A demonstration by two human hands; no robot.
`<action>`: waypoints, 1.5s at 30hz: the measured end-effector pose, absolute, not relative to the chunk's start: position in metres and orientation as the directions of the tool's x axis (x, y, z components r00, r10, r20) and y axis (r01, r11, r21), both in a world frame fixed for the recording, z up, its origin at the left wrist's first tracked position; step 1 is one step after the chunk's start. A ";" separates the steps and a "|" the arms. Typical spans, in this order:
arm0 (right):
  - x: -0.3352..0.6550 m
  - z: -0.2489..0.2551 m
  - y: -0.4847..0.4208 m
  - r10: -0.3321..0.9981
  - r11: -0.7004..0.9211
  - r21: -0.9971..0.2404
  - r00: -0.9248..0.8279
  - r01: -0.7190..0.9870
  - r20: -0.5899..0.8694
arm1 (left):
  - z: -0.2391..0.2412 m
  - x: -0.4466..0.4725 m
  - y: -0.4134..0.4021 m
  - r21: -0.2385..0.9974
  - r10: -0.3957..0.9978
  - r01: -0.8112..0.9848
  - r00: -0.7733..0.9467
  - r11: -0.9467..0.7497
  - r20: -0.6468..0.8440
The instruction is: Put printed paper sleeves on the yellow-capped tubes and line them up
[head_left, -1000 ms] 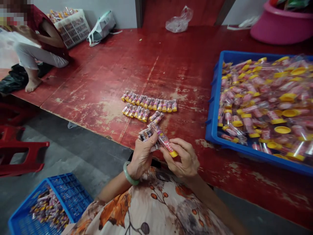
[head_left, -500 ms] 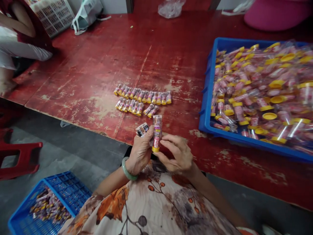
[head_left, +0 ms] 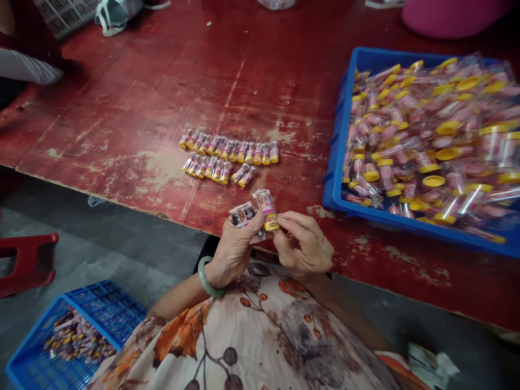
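My left hand (head_left: 233, 246), with a green bangle on its wrist, is closed on a few small printed slips (head_left: 242, 215) between thumb and fingers. Against its thumb tip lies a small yellow-capped tube (head_left: 267, 210), tilted, with a printed picture along it. My right hand (head_left: 304, 244) pinches the tube's yellow end with thumb and fingertips. Just beyond my hands, similar capped tubes lie on the red table in two rows: a longer far row (head_left: 229, 147) and a shorter near row (head_left: 207, 167), with a pair of tubes (head_left: 244, 174) slightly apart at its right.
A blue crate (head_left: 335, 162) heaped with yellow-capped tubes stands on the table at right. On the floor at lower left sits a blue basket (head_left: 122, 309) of small tubes, near a red stool (head_left: 30, 257). Another person (head_left: 28, 62) sits at upper left. A pink tub (head_left: 450, 19) stands at the back.
The tube in my hands has tilted, its top leaning left, and its yellow end is higher. My right fingers have closed onto that end. The view has shifted slightly.
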State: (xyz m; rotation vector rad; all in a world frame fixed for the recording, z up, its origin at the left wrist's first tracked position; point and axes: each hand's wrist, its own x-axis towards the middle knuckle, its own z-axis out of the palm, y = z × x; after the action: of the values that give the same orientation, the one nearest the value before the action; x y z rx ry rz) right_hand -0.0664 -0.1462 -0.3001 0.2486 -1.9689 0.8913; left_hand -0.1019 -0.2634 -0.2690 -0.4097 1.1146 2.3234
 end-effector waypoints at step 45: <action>-0.070 -0.311 -0.140 -0.135 0.824 -0.261 -0.621 -0.503 0.772 | -0.283 -0.143 -0.313 0.785 0.141 -0.438 -0.896 -0.438 -0.421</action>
State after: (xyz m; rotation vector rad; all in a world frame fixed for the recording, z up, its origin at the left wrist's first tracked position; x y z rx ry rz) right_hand -0.0701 -0.1399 -0.3113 0.4653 -2.2057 0.5910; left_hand -0.1431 -0.3127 -0.2828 -0.4205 1.4198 2.3677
